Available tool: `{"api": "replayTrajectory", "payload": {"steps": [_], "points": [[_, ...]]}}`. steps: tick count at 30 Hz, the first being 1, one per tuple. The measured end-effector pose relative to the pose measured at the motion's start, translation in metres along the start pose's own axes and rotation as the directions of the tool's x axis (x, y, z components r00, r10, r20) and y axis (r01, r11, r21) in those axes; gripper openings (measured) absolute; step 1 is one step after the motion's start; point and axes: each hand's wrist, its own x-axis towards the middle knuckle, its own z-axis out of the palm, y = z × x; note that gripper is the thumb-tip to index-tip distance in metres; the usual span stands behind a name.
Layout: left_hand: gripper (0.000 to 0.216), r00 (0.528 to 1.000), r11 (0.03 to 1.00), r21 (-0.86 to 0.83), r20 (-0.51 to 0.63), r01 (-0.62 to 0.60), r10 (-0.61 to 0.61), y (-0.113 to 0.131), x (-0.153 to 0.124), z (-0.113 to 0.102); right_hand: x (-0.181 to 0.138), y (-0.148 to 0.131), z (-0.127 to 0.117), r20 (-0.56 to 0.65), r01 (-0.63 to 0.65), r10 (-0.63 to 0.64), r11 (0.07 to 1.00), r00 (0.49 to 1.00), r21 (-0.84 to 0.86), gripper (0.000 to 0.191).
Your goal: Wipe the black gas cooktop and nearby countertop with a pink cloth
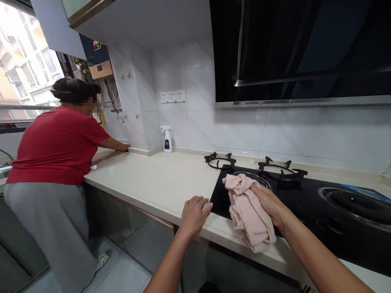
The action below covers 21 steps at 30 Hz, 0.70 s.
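A pink cloth (249, 211) hangs in folds from my right hand (270, 203), which grips it over the front left part of the black gas hob (220, 195). Its lower end drapes over the counter's front edge. My left hand (195, 213) rests palm down on the cream countertop (161, 175), just left of the hob's corner, with its fingers lying flat and nothing seen in it. Two black pan supports (220, 160) lie off their burners toward the back, one on the countertop and one (282, 171) at the hob's rear edge.
A white spray bottle (167, 140) stands against the back wall below the sockets (172, 96). At the left, a person in a red shirt (61, 142) leans over the counter with an arm stretched out. The dark range hood (299, 53) overhangs the hob.
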Motion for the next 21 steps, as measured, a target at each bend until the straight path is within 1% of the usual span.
{"api": "replayTrajectory", "payload": {"steps": [1, 3, 5, 6, 8, 10, 14, 17, 19, 21], "points": [[0.043, 1.0, 1.0, 0.001, -0.001, 0.0, 0.0, 0.0, 0.0, 0.0, 0.001, 0.006, 0.001, -0.006, 0.012, -0.012, 0.999, 1.0, -0.038, 0.056], [0.042, 1.0, 1.0, 0.004, -0.004, 0.003, -0.003, -0.001, 0.0, 0.001, 0.004, 0.021, -0.002, -0.019, 0.041, -0.046, 0.977, 0.999, -0.209, 0.052], [0.041, 1.0, 1.0, 0.008, -0.005, 0.004, -0.004, -0.001, 0.0, 0.002, 0.004, 0.037, -0.012, -0.052, 0.049, -0.075, 0.921, 0.996, -0.385, 0.045], [0.04, 1.0, 1.0, 0.011, -0.004, 0.003, -0.003, 0.0, 0.0, 0.002, 0.003, 0.044, -0.019, -0.077, 0.044, -0.087, 0.894, 0.993, -0.447, 0.043], [0.039, 1.0, 1.0, 0.018, 0.005, 0.003, -0.003, 0.001, 0.0, 0.001, 0.0, 0.053, -0.033, -0.12, 0.034, -0.111, 0.856, 0.987, -0.516, 0.041], [0.04, 1.0, 1.0, 0.022, 0.021, 0.005, -0.006, 0.001, 0.001, -0.001, -0.004, 0.055, -0.044, -0.122, 0.058, -0.154, 0.82, 0.981, -0.57, 0.043], [0.042, 0.999, 1.0, -0.006, 0.05, 0.018, -0.018, 0.0, 0.003, -0.002, -0.011, 0.049, -0.05, -0.034, 0.168, -0.242, 0.761, 0.97, -0.626, 0.039], [0.044, 0.999, 0.996, -0.086, 0.037, 0.028, -0.025, 0.004, 0.003, 0.0, -0.012, 0.052, -0.048, 0.126, 0.311, -0.316, 0.65, 0.94, -0.694, 0.035], [0.046, 1.0, 0.988, -0.155, 0.015, 0.0, 0.003, 0.014, 0.001, 0.0, -0.009, 0.058, -0.047, 0.215, 0.385, -0.344, 0.567, 0.914, -0.728, 0.037], [0.047, 0.998, 0.979, -0.197, 0.004, -0.057, 0.059, 0.031, 0.0, 0.0, -0.005, 0.063, -0.047, 0.249, 0.416, -0.357, 0.537, 0.9, -0.734, 0.037]]}}
